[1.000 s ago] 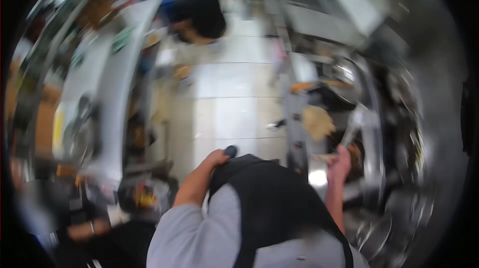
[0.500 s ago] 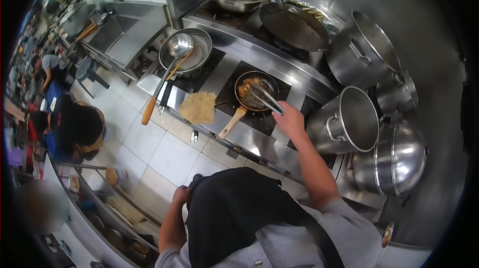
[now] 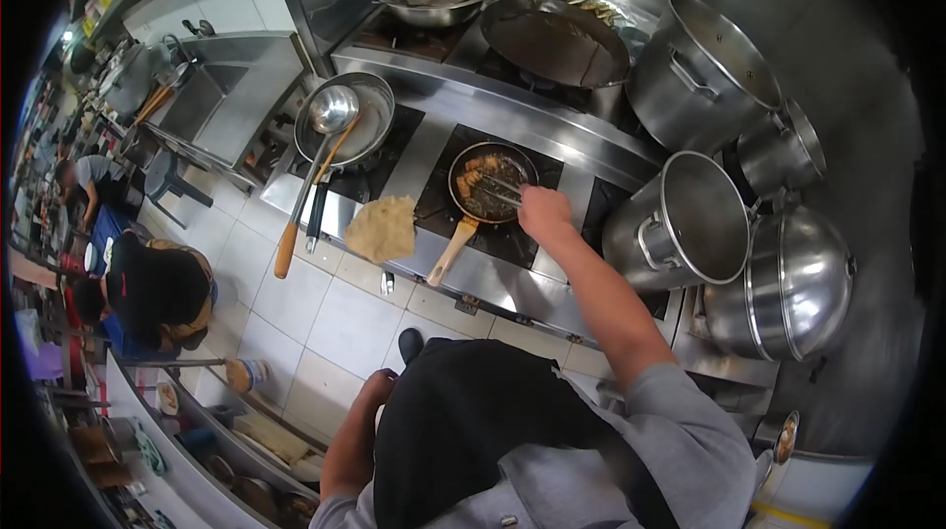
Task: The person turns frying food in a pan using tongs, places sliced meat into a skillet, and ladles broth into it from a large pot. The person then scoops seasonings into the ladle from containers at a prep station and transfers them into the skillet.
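Observation:
My right hand (image 3: 545, 212) grips metal tongs (image 3: 505, 194) over a small frying pan (image 3: 455, 186) on a stove burner. The tongs' tips reach into the pan among browned food pieces (image 3: 473, 172) in bubbling dark oil. The pan's pale handle (image 3: 451, 255) points toward me, free of either hand. Low beside the black apron (image 3: 453, 411) is my left hand (image 3: 378, 387), its fingers mostly hidden. A tan cloth or paper sheet (image 3: 381, 230) lies at the stove's front edge, left of the pan.
Left on the stove stands a wide pan (image 3: 387, 115) with a ladle (image 3: 333, 109) across it. Behind are a wok (image 3: 557, 41) and a steel bowl (image 3: 434, 7). Large pots (image 3: 680, 233) crowd the right. A co-worker in black (image 3: 158, 278) bends at the left.
My right hand has come closer to the pan, and less of the tongs shows. The browned pieces sit more toward the pan's left side. The camera view has shifted slightly.

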